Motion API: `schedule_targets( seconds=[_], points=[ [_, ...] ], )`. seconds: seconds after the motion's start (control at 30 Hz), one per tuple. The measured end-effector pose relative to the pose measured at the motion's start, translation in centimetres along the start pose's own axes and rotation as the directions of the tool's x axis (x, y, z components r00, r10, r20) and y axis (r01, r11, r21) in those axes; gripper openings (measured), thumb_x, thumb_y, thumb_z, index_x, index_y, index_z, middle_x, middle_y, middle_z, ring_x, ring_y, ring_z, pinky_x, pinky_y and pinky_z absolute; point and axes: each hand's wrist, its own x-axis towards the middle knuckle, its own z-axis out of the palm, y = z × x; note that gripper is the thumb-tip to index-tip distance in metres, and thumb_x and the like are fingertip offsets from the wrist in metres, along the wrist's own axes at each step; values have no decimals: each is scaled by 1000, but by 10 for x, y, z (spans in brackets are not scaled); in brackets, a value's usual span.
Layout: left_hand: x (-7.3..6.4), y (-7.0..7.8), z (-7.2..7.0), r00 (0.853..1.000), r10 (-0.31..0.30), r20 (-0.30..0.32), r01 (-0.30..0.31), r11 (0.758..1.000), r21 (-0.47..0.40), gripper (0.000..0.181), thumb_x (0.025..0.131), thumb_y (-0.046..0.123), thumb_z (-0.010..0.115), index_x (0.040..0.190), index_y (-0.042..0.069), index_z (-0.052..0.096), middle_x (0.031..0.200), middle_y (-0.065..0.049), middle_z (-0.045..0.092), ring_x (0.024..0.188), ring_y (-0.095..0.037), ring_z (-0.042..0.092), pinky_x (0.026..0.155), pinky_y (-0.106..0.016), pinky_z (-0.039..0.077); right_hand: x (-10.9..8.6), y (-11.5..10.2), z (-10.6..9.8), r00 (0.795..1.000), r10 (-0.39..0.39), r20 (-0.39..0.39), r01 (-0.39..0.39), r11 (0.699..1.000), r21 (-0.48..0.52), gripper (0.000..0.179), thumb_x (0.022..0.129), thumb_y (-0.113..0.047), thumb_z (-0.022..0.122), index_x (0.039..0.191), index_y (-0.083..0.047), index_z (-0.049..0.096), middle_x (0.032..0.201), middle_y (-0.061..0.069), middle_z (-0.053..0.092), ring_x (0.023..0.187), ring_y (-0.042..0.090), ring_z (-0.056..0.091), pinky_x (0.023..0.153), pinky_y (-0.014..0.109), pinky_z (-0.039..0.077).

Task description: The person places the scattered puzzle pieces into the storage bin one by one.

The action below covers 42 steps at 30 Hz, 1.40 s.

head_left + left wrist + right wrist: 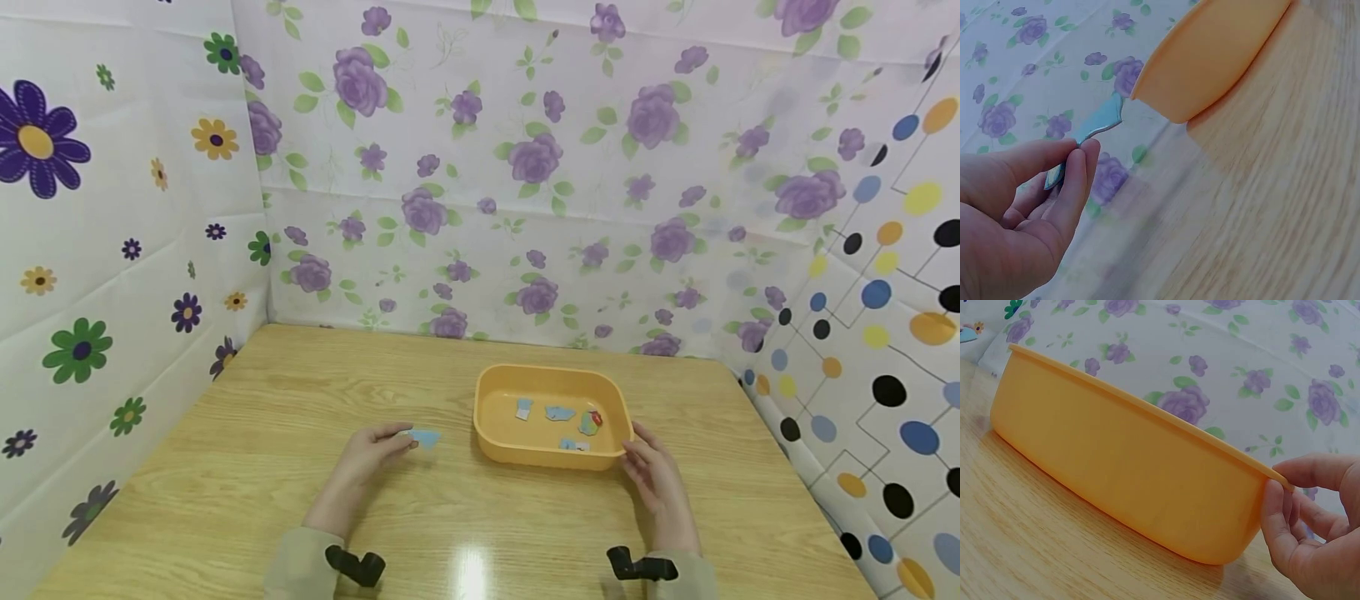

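Between its thumb and fingers, my left hand (365,457) pinches a thin light-blue puzzle piece (427,437) with an irregular edge, held above the table to the left of the basin. The left wrist view shows the same puzzle piece (1102,119) sticking out past the fingertips, its lower part hidden by them. A yellow-orange plastic basin (517,455) stands on the table. My right hand (657,468) grips its rim at the near right corner, thumb on the near side, as the right wrist view of the basin (1122,450) also shows.
Several flat pieces lie apart inside the basin: a blue and white piece (523,408), a blue piece (559,413), a green and red piece (590,422) and another blue one (567,445). Patterned cloths (480,167) enclose the wooden table (480,517) at back and sides.
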Motion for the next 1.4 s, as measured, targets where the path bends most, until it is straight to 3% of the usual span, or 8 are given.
schedule_targets(
  seconds=[0.3,0.53,0.7,0.83,1.03,1.2,1.4],
  points=[
    [2,5,3,1000,-30,-8,28,991,-134,44,100,7,54,138,-12,45,119,-14,66,97,-5,68,91,-17,52,3,2,-2,1000,2,-3,-2,1000,-12,42,100,-6,50,140,-15,39,100,-9,60,88,1,58,79,14,51],
    [5,12,8,999,-51,-6,48,972,-228,46,100,10,55,140,-10,45,119,-12,67,98,-6,69,92,-16,51,5,2,-3,1000,5,-5,-6,1000,-30,49,100,-7,50,146,-13,34,100,-10,60,90,1,58,80,14,51],
    [9,20,14,999,-28,27,35,963,-268,47,100,10,54,141,-11,42,123,-15,65,99,-6,69,94,-16,50,5,2,-3,1000,-2,0,2,999,-40,54,100,-7,50,150,-10,29,101,-10,59,90,1,58,81,14,51],
    [16,28,23,999,-22,35,32,952,-306,46,100,10,54,140,-11,44,127,-18,62,99,-7,69,94,-16,50,6,2,-3,1000,1,-5,-1,999,-34,53,100,-6,50,149,-10,30,101,-10,59,90,1,58,81,14,51],
    [27,43,41,998,-5,61,25,945,-327,43,101,6,50,139,-14,43,143,-28,46,94,-5,70,92,-15,51,5,2,-5,1000,7,2,-7,999,-35,56,100,-7,50,151,-10,28,103,-10,59,91,1,58,83,15,51],
    [35,53,59,997,-7,79,35,935,-352,41,101,5,49,137,-14,44,130,-25,57,92,-6,70,90,-15,52,4,3,-5,1000,6,1,-6,999,-40,54,100,-7,51,149,-11,30,104,-9,58,91,1,58,82,14,50],
    [47,58,80,995,-5,97,36,945,-324,40,101,5,49,135,-16,46,132,-29,55,90,-6,70,90,-16,52,4,2,-4,1000,9,1,-9,999,-37,57,100,-7,51,152,-10,27,109,-8,56,93,2,58,83,14,51]
  ],
)
